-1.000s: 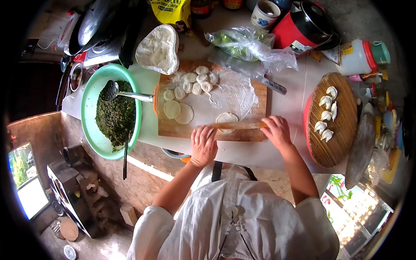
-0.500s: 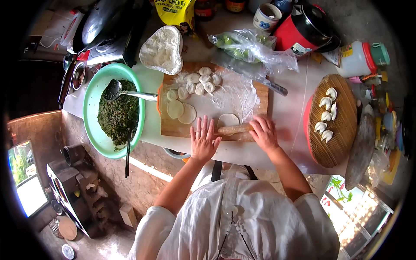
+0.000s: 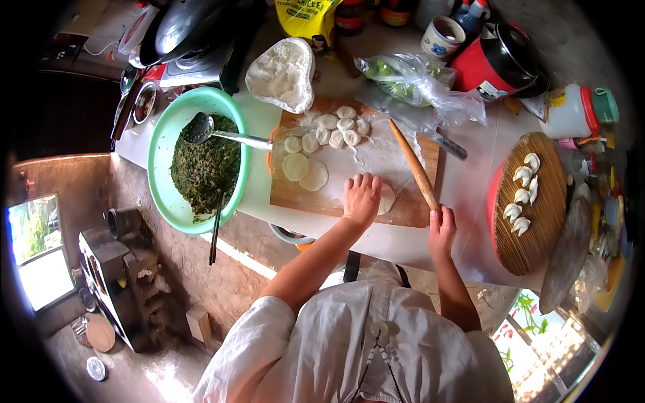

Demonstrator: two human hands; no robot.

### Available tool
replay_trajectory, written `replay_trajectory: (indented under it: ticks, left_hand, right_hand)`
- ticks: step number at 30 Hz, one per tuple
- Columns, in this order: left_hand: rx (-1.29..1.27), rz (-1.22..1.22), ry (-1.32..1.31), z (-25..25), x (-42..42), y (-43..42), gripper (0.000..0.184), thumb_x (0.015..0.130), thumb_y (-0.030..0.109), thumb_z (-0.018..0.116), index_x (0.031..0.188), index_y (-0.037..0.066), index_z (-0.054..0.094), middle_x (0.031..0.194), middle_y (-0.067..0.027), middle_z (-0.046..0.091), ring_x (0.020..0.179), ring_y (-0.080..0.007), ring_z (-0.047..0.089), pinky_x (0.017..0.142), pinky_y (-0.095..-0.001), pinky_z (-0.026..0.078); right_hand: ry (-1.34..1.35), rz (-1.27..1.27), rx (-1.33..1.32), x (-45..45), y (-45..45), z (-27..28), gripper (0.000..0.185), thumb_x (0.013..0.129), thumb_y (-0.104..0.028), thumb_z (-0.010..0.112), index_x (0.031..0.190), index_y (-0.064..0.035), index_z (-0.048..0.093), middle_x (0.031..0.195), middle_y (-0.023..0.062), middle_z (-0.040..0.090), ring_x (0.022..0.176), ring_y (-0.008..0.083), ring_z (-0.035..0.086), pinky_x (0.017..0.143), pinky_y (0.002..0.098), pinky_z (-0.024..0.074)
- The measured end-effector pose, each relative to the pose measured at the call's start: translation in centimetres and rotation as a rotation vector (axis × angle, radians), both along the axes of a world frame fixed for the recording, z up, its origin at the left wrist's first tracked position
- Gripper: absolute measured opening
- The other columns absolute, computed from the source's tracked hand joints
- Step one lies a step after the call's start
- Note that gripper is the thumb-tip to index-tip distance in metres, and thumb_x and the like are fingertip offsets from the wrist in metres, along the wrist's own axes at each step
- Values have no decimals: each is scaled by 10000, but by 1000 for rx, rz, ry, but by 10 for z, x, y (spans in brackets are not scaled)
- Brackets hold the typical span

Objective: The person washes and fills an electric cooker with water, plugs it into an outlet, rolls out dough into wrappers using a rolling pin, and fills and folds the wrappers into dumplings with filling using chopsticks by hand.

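My left hand (image 3: pixel 363 199) is on the floured wooden board (image 3: pixel 289 196), its fingers curled down at the edge of a round dough wrapper (image 3: pixel 386 199). The hand covers part of that wrapper. In my right hand (image 3: pixel 442 230) is a wooden rolling pin (image 3: pixel 412 163), gripped by its near end and slanting up and left over the board's right side. Two flat dough wrappers (image 3: pixel 313 174) overlap at the board's left. Behind them sits a cluster of small floured dough pieces (image 3: pixel 345 125). A heart-shaped bowl of flour (image 3: pixel 281 74) stands beyond the board.
At left, a green basin (image 3: pixel 156 176) holds chopped green filling (image 3: pixel 201 168), a slotted ladle (image 3: pixel 199 127) and chopsticks (image 3: pixel 215 232). Several dumplings (image 3: pixel 521 196) lie on a round ridged board (image 3: pixel 534 248) at right. A knife (image 3: pixel 449 145) and plastic bag (image 3: pixel 416 84) lie behind.
The rolling pin has come off the wrapper and swung from lying crosswise to pointing away, now held at one end by my right hand. My left hand has gone from spread to curled at the wrapper.
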State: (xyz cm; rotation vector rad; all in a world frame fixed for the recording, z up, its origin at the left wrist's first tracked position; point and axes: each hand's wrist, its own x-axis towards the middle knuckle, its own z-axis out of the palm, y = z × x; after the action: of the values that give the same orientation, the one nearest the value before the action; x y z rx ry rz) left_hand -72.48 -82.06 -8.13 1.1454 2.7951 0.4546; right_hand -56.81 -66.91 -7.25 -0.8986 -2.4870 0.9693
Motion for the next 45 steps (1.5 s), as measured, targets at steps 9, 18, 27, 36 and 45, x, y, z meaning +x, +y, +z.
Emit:
replay_trajectory:
  ticks: [9, 18, 27, 36, 45]
  left_hand:
    - [111, 263, -152, 10, -17, -44, 88, 752, 194, 628, 788, 153, 560, 673, -14, 597, 680, -204, 582, 735, -373, 345]
    - [169, 257, 108, 16, -94, -61, 253, 754, 183, 613, 990, 111, 553, 994, -81, 525, 940, -285, 496, 786, -404, 396]
    - [244, 50, 15, -3, -73, 2, 131, 711, 188, 617, 790, 106, 551, 819, -63, 539, 826, -260, 522, 678, -384, 397]
    - [265, 28, -209, -4, -64, -3, 226, 727, 165, 647, 898, 73, 532, 903, -110, 528, 858, -321, 519, 746, -413, 429]
    - [226, -164, -94, -11, -73, -21, 464, 793, 86, 522, 1217, -40, 384, 1312, -208, 388, 1241, -346, 348, 1023, -393, 319]
  right_hand:
    - [16, -29, -62, 1, -15, -4, 230, 867, -133, 539, 1001, 53, 521, 854, 168, 552, 739, 311, 547, 619, 375, 454]
    - [17, -30, -31, 3, -16, 1, 223, 866, -123, 541, 1002, 53, 525, 870, 165, 550, 745, 293, 554, 626, 357, 460]
    - [39, -117, -74, 34, -15, 3, 215, 870, -100, 521, 1012, 62, 528, 900, 154, 556, 752, 252, 566, 626, 322, 484]
    - [31, -193, -144, 48, -16, -1, 222, 887, -118, 511, 1031, 51, 524, 915, 136, 539, 763, 222, 551, 620, 317, 475]
    - [32, -183, -178, 45, -21, -2, 243, 883, -127, 519, 1043, 56, 519, 932, 142, 537, 785, 229, 560, 649, 307, 488]
